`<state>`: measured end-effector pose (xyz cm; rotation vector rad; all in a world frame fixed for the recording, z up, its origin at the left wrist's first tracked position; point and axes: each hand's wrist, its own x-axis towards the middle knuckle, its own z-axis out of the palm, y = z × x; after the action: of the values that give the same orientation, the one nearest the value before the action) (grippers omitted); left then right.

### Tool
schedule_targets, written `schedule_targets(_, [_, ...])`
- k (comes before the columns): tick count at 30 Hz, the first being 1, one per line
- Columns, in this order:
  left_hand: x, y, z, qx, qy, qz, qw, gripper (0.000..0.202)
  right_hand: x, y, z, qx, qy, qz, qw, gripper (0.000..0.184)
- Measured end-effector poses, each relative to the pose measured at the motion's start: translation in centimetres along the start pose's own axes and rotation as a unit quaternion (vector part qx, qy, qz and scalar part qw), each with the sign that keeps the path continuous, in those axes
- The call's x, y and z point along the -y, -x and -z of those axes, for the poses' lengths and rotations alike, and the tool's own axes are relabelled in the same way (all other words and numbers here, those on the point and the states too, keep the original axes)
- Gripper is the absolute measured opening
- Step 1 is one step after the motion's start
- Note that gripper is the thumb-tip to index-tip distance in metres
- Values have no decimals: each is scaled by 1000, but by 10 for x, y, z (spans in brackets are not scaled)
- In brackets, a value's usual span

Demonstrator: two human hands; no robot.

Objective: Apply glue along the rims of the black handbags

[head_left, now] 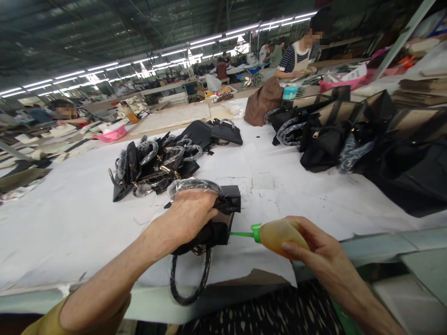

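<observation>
A small black handbag (218, 235) lies on its side at the near edge of the white-covered table. One of its plastic-wrapped handles (190, 298) hangs over that edge, the other arches above my wrist. My left hand (193, 209) is closed on the bag's upper part, its fingertips hidden inside or behind the black panels. In my right hand (310, 242) is a squeeze bottle (281, 236) of amber liquid with a green cap. Its thin green nozzle points left and reaches the bag's side edge; whether it touches cannot be told.
Black handbags with wrapped handles (160, 160) are heaped beyond my left hand. Larger black bags (349, 135) stand along the right, by a brown bag (264, 102). A pink basin (111, 134) sits far left. People (296, 56) work across the table.
</observation>
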<state>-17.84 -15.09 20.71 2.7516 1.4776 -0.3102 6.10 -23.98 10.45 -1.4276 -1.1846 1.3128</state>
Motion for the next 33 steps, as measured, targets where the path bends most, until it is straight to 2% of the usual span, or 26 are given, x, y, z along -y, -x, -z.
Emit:
schedule_targets(4, [2, 2, 0, -4, 6, -4, 1000, 15, -1, -7, -4, -32, 74, 22, 997, 28])
schedule_targets(9, [1, 4, 2, -2, 0, -5, 1000, 18, -4, -17, -5, -33, 164, 98, 981, 27])
schedule_targets(13, [3, 1, 3, -8, 9, -5, 1000, 17, -4, -23, -10, -33, 195, 138, 970, 30])
schedule_targets(20, [8, -5, 3, -15, 4, -14, 1000, 16, 6, -30, -27, -4, 228, 216, 949, 22])
schedule_targets(23, [7, -6, 6, -8, 7, -7, 1000, 15, 13, -26, -27, -9, 238, 206, 949, 22])
schedule_targets(26, [7, -5, 6, -10, 12, -10, 1000, 14, 23, -17, -22, -9, 237, 156, 959, 24])
schedule_targets(29, [8, -4, 3, -23, 16, -22, 999, 15, 37, -8, -16, 19, 213, 90, 973, 25])
schedule_targets(33, [10, -4, 0, -22, 17, -23, 999, 17, 50, 1, -10, 57, 172, 45, 982, 24])
